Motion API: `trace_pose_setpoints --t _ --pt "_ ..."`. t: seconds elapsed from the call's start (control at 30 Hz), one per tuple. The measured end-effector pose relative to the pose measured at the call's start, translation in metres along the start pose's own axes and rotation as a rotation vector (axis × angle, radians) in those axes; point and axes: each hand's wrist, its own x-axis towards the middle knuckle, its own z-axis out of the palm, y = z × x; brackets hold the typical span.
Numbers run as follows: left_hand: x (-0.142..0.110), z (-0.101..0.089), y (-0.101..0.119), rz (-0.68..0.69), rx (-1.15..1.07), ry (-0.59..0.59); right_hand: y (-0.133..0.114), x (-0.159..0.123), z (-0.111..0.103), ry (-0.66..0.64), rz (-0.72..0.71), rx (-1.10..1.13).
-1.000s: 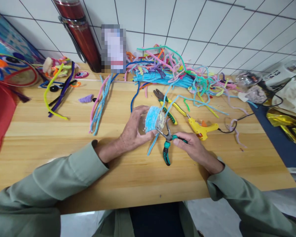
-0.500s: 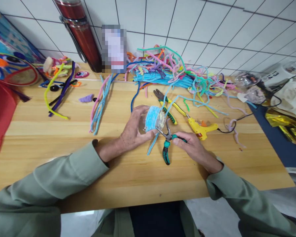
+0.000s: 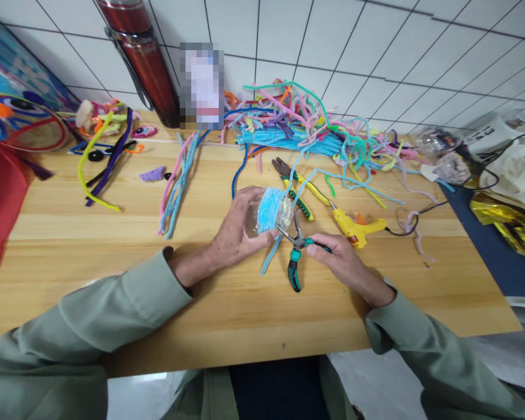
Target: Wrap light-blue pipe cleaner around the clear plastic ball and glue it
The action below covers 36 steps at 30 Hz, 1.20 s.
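My left hand (image 3: 240, 224) is closed around a clear, rounded plastic piece wrapped in light blue pipe cleaners (image 3: 269, 210). Blue ends stick out above it, and one loose pipe cleaner end (image 3: 270, 256) hangs below. In my right hand (image 3: 339, 256) is one handle of the long-nose pliers (image 3: 298, 242), which have black and teal grips. Their jaws are spread, with one tip at the lower edge of the blue wrapping by my left fingers. The other handle hangs free toward me. Whether the jaws touch the plastic I cannot tell.
Behind the hands lie yellow-handled pliers (image 3: 304, 201) and a yellow glue gun (image 3: 359, 227) with its cord. A heap of coloured pipe cleaners (image 3: 293, 137) runs along the wall. A red flask (image 3: 144, 64) stands at back left. More pipe cleaners (image 3: 179, 186) lie at left.
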Motion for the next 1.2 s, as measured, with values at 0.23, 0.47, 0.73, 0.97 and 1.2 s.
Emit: trace_pose_setpoints --t 0.23,0.47,0.73,0.97,1.2 --pt "0.0003 -0.0002 0.0004 -0.01 -0.014 -0.003 0.0004 0.0004 -0.0004 -0.001 0.003 -0.001" --pt "0.0013 -0.0006 0.0008 0.013 -0.001 -0.001 -0.0004 0.0009 -0.0004 -0.008 0.011 -0.014" --pt "-0.0002 -0.0001 0.0007 -0.006 -0.004 -0.004 -0.0025 0.0003 -0.0004 -0.01 0.009 0.0" --pt "-0.0002 -0.002 0.003 -0.017 -0.006 -0.02 0.0016 0.0005 -0.0003 -0.014 -0.023 0.004" --pt "-0.0022 -0.0005 0.0021 -0.03 -0.029 -0.016 0.0045 0.0 -0.001 -0.019 -0.023 0.005"
